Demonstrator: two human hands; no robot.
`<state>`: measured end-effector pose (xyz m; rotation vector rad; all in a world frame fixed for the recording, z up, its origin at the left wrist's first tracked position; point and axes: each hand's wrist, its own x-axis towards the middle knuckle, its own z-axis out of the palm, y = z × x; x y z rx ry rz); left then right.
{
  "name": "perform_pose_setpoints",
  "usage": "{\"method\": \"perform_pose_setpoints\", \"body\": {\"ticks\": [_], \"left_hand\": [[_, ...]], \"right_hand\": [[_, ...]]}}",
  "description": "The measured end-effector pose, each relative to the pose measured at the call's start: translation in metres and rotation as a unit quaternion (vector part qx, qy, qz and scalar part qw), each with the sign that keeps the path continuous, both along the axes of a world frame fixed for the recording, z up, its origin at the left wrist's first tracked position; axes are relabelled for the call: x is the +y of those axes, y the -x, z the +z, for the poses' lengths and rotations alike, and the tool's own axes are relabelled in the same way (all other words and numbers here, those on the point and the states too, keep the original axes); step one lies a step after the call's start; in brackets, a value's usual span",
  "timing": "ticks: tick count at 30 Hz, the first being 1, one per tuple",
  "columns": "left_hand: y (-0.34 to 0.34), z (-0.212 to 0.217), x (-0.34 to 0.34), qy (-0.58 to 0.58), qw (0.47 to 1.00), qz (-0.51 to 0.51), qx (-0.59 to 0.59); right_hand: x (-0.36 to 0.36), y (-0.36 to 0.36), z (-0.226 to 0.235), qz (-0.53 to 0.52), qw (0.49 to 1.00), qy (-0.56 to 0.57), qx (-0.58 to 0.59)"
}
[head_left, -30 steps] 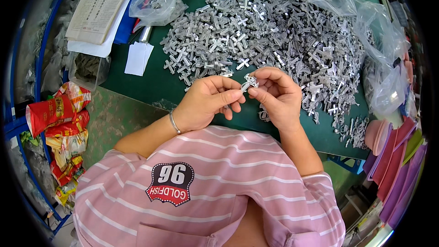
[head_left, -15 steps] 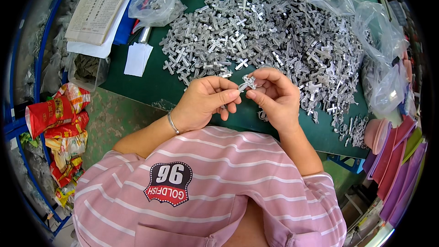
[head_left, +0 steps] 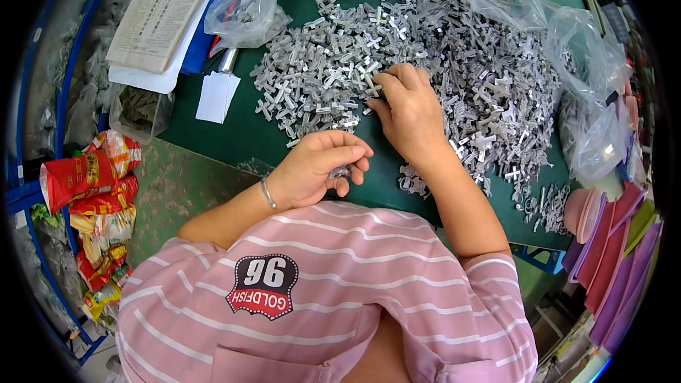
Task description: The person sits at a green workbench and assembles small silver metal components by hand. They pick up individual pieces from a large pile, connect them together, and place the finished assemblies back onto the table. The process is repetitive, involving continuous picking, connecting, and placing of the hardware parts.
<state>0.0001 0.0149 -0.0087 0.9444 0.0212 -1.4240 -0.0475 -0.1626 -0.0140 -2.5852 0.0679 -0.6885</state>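
Observation:
My left hand (head_left: 317, 167) is half curled near the table's front edge. Small silvery metal pieces (head_left: 341, 171) show under its bent fingers, too hidden to make out their shape. My right hand (head_left: 411, 112) reaches over the near edge of a wide heap of silvery cross-shaped metal pieces (head_left: 319, 64). Its thumb and forefinger are apart beside the pieces, and no held piece shows between them. A small group of silvery pieces (head_left: 411, 181) lies by my right forearm.
More silvery pieces (head_left: 550, 209) lie at the green table's right edge. Clear plastic bags (head_left: 241, 18) stand around the heap. Printed sheets (head_left: 167, 14), white slips (head_left: 217, 97) and a clear tub (head_left: 142, 113) are on the left. Colored trays (head_left: 617, 255) stand at right.
My right hand has left the small silvery piece held between both hands and moved forward to the heap. That piece no longer shows at my fingertips. My left hand stays nearly in place.

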Motion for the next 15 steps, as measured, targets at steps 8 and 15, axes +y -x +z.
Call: {"method": "perform_pose_setpoints", "body": {"ticks": [8, 15], "left_hand": [[0.002, 0.000, 0.002, 0.013, 0.998, 0.056, -0.022], [0.003, 0.002, -0.001, 0.003, 0.993, 0.082, -0.083]], "right_hand": [[0.010, 0.025, 0.005, 0.069, 0.983, -0.169, -0.032], [0.021, 0.043, 0.003, 0.062, 0.900, -0.431, -0.021]]}}
